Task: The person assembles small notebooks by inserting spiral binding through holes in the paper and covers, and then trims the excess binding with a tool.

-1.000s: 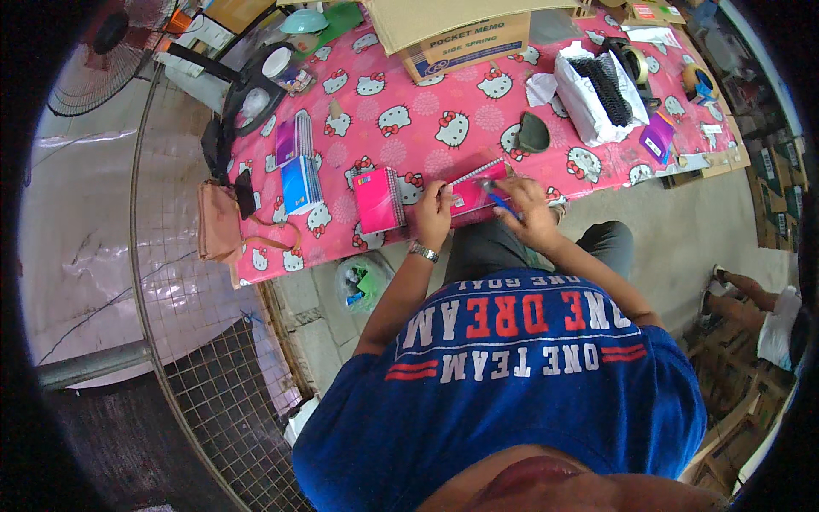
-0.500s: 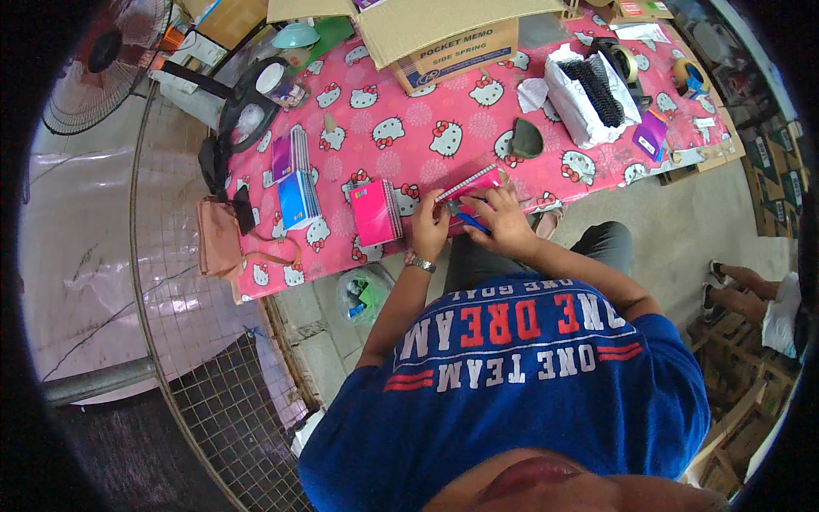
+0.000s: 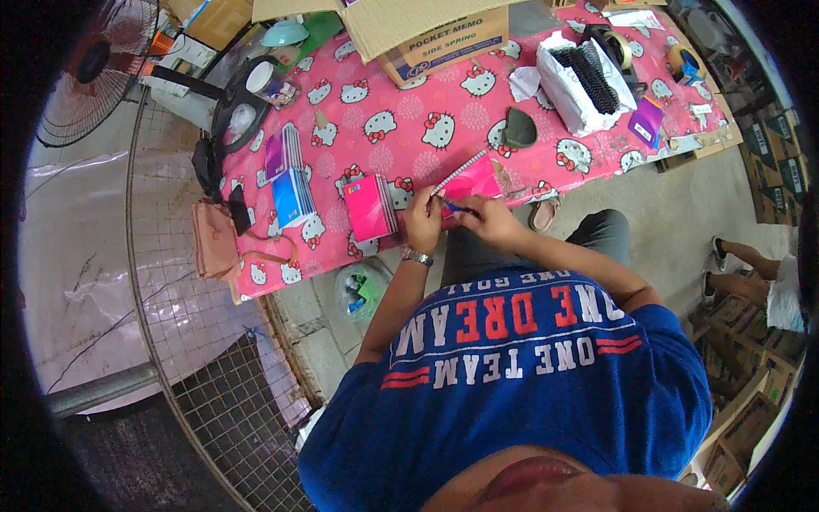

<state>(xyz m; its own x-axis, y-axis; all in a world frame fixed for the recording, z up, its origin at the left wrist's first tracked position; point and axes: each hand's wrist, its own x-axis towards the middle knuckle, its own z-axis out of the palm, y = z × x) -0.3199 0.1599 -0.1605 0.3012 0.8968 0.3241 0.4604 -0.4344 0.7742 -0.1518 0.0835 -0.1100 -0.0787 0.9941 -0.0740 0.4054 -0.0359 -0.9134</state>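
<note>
A pink spiral-bound notebook (image 3: 474,180) lies slanted at the table's near edge, its coil running along the upper left side. My left hand (image 3: 423,220) is closed on the lower end of that notebook, by the end of the coil. My right hand (image 3: 493,224) is closed round a small blue-handled tool (image 3: 455,207), apparently pliers. Its tip points at the coil end beside my left fingers; the jaws are too small to make out. Just left of my hands sits a stack of pink notebooks (image 3: 368,207).
Farther left are blue notebooks (image 3: 293,198) and purple ones (image 3: 275,158). A dark green half-round piece (image 3: 520,128) lies beyond my hands. At the back stand an open carton (image 3: 448,47) and a white pack of black coils (image 3: 584,90). A fan (image 3: 90,64) stands far left.
The notebook has turned so more of its pink cover shows. My right hand has drawn off the cover and closed round the tool, whose tip has come to the coil end. The view has shifted slightly.
</note>
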